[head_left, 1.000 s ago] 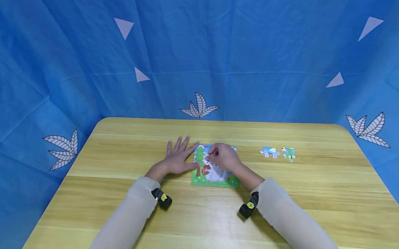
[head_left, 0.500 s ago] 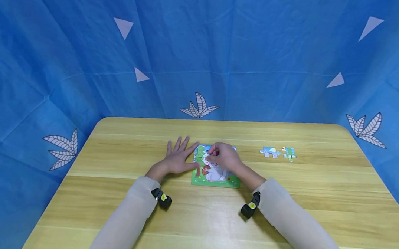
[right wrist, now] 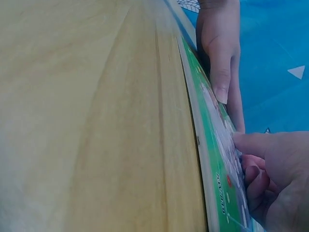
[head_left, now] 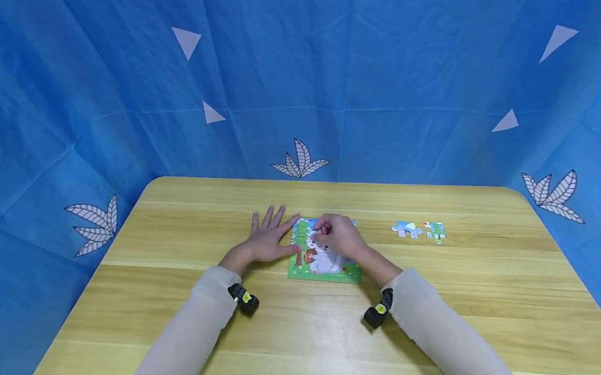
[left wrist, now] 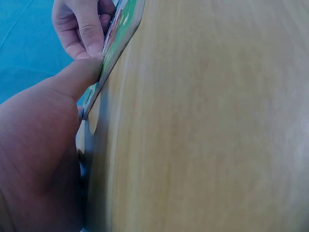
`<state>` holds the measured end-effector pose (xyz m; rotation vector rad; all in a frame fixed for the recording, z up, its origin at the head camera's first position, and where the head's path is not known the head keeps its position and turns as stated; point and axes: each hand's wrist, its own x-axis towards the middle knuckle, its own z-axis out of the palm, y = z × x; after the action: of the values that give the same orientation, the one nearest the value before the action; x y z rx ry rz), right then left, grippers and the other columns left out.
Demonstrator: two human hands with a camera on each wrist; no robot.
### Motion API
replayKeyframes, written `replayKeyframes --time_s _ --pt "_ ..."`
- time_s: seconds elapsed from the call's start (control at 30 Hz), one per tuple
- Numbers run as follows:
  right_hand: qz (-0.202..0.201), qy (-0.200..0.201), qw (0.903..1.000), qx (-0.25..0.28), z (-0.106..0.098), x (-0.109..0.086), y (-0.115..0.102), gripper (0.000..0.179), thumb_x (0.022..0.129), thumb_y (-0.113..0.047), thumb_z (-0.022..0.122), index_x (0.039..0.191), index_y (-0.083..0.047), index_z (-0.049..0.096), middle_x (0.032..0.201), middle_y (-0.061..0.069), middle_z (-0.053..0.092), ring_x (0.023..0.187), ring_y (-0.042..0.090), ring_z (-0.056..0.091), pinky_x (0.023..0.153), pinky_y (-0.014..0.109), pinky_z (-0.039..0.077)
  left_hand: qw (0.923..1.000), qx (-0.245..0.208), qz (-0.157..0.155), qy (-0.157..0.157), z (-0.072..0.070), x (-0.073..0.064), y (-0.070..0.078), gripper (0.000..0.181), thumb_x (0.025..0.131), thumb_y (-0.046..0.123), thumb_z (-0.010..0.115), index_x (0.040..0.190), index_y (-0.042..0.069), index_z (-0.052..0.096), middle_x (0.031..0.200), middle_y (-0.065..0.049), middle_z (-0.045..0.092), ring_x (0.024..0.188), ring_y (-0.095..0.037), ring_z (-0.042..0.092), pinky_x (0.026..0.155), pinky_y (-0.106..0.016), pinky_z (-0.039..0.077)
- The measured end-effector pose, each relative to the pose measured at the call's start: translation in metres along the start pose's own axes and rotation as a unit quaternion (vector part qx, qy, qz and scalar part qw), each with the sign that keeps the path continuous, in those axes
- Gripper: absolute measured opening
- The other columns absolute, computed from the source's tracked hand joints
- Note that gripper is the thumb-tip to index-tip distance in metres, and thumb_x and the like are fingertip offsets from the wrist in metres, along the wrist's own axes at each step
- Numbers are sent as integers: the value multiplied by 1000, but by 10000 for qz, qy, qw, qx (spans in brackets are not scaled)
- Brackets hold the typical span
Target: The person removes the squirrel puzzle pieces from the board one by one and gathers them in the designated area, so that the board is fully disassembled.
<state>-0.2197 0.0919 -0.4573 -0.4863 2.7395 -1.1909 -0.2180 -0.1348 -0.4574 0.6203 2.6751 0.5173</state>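
Observation:
A small jigsaw puzzle (head_left: 326,264) lies on the table, its picture a white animal with a brown nut, a green tree and grass. My left hand (head_left: 267,244) lies spread at its left side, thumb and forefinger at the frame's edge; the left wrist view shows that thumb (left wrist: 79,77) on the border. Over the upper middle, my right hand (head_left: 339,236) pinches a puzzle piece with thumb and forefinger low at the surface; the piece is mostly hidden. In the right wrist view the right thumb (right wrist: 253,142) reaches the picture, the other fingers curled under.
Two loose pieces lie right of the puzzle: a blue one (head_left: 407,229) and a green-and-blue one (head_left: 435,231). The wooden table (head_left: 191,214) ends at the back against a blue curtain (head_left: 402,93). Each wrist wears a small black camera (head_left: 375,317).
Above the puzzle, my right hand has shifted very slightly, its wrist a little to the right. The left hand and the two loose pieces stay where they were.

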Motion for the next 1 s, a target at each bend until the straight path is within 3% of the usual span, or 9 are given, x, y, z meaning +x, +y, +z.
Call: replayKeyframes --time_s 0.3,0.57,0.8,1.0 --pt "-12 -104 9999 -18 3 2 1 8 88 -12 80 88 -8 73 71 -1 59 64 10 51 58 23 43 10000 -13 3 21 0 -1 0 82 99 58 55 165 27 18 171 -14 -6 154 -39 -16 115 -65 -18" --pt "-308 -149 9988 361 -2 1 8 7 85 -5 79 87 -5 72 73 0 61 67 11 54 61 21 46 10000 47 -9 -12 1 -1 0 82 99 60 53 165 28 17 171 -14 -7 153 -39 -17 115 -66 -18" --pt "-644 -217 9963 535 -16 -3 21 6 87 -5 78 90 -4 73 75 0 60 68 12 53 62 22 46 10000 88 -12 -23 0 1 1 82 99 60 53 165 28 16 170 -13 -8 153 -39 -18 115 -65 -18" --pt "-767 -78 9964 359 -39 -12 35 6 89 -6 78 92 -5 74 75 0 59 65 14 51 60 24 44 10000 49 -21 -33 -1 0 1 83 98 60 54 165 29 16 171 -12 -10 153 -37 -19 115 -64 -19"
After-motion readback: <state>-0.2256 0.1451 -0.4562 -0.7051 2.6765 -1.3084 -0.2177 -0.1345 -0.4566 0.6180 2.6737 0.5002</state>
